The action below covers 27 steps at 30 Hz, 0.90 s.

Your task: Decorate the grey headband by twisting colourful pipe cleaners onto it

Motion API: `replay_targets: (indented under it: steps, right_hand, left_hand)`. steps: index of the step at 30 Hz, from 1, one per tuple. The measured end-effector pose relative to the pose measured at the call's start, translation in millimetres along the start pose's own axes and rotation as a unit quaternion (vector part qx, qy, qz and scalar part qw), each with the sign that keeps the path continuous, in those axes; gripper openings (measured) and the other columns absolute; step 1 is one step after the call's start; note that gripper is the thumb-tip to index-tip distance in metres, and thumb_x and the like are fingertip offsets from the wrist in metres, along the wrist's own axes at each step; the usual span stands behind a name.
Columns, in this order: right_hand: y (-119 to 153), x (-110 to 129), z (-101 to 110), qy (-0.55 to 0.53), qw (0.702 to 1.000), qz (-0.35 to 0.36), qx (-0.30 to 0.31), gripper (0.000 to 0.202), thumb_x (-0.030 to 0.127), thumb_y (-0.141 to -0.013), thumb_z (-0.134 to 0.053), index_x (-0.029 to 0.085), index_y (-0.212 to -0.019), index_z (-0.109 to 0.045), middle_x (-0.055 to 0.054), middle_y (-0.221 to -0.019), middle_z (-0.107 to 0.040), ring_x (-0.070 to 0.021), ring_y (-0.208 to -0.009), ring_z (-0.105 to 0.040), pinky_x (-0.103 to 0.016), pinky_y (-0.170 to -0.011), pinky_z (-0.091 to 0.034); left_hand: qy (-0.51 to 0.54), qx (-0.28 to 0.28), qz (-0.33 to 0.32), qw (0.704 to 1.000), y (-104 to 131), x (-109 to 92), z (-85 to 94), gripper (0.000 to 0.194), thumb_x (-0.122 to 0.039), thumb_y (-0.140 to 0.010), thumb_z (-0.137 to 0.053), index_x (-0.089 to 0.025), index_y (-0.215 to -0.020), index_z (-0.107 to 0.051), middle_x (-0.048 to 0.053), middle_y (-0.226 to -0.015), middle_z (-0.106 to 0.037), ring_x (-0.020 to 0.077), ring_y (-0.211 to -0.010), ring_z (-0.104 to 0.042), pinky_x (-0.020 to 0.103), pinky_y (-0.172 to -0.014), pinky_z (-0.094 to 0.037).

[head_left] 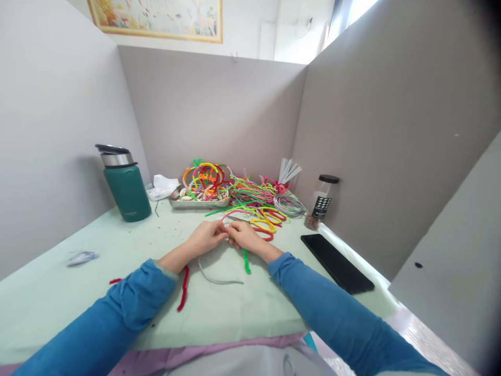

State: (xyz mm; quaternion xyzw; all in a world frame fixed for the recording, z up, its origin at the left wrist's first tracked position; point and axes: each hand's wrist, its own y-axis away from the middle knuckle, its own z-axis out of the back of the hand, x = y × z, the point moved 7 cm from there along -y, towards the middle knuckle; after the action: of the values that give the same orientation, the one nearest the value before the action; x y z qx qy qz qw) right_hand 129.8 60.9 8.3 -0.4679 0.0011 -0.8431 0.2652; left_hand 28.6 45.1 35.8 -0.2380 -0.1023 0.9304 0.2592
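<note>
My left hand [206, 236] and my right hand [244, 235] meet at the middle of the pale green table [58, 292], fingertips pinched together on a thin grey headband [217, 278] that curves back toward me. A green pipe cleaner [246, 262] hangs from under my right hand. A red pipe cleaner [183, 288] lies by my left forearm. Just beyond my hands sits a heap of coloured pipe cleaners [256, 201], yellow and red loops nearest.
A metal tray [195, 203] with small pieces and finished colourful headbands stands at the back. A green flask [125, 185] is back left, a dark-lidded jar [321, 201] and a black phone [336, 262] at right. Grey partition walls enclose three sides.
</note>
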Motion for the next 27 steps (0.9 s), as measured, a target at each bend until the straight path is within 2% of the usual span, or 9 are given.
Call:
replay_targets:
  steps: [11,23,27]
  right_hand:
    - [-0.3,-1.6,0.2,0.0,1.0,-0.002,-0.002,0.021,0.026,-0.085,-0.038,0.015,-0.072,-0.05,0.002,-0.06,-0.057,-0.0046,-0.04,-0.045,-0.015,-0.038,-0.031]
    - [-1.1,-5.3,0.3,-0.018,1.0,-0.003,-0.011,0.022,0.028,-0.086,-0.038,0.015,-0.073,-0.051,0.002,-0.059,-0.056,-0.0047,-0.039,-0.045,-0.015,-0.037,-0.032]
    - [-1.5,-7.5,-0.1,-0.019,1.0,-0.009,-0.012,0.023,0.029,-0.086,-0.038,0.015,-0.073,-0.051,0.002,-0.059,-0.055,-0.0046,-0.04,-0.046,-0.015,-0.038,-0.032]
  left_hand:
    - [0.001,-0.005,0.002,1.0,-0.5,-1.2,1.6,0.024,-0.038,-0.076,-0.048,-0.016,-0.074,-0.058,-0.001,-0.059,-0.057,0.0107,-0.054,-0.049,0.021,-0.052,-0.029]
    - [0.085,0.001,0.021,0.996,-3.5,6.8,-2.9,0.032,-0.044,-0.073,-0.049,-0.014,-0.068,-0.057,-0.003,-0.052,-0.05,0.0085,-0.05,-0.041,0.019,-0.048,-0.027]
    - [0.11,0.018,0.034,0.993,-3.5,6.3,-5.4,0.033,-0.046,-0.073,-0.049,-0.014,-0.068,-0.057,-0.003,-0.051,-0.05,0.0085,-0.048,-0.04,0.02,-0.047,-0.027]
